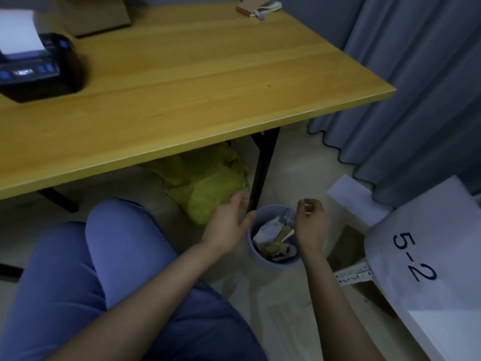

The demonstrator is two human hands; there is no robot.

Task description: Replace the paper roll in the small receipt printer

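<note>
The black receipt printer sits at the left end of the wooden desk, with white paper sticking up from its top slot. Both my hands hang low over a small blue bin on the floor, far from the printer. My left hand is open, fingers spread, at the bin's left rim. My right hand hovers over the bin's right side with fingers loosely curled and apart, holding nothing that I can see. Crumpled paper scraps fill the bin.
A yellow-green bag lies under the desk beside its black leg. A white box marked "5-2" stands at the right, in front of a grey curtain. A cardboard box and a brown item sit at the desk's far edge.
</note>
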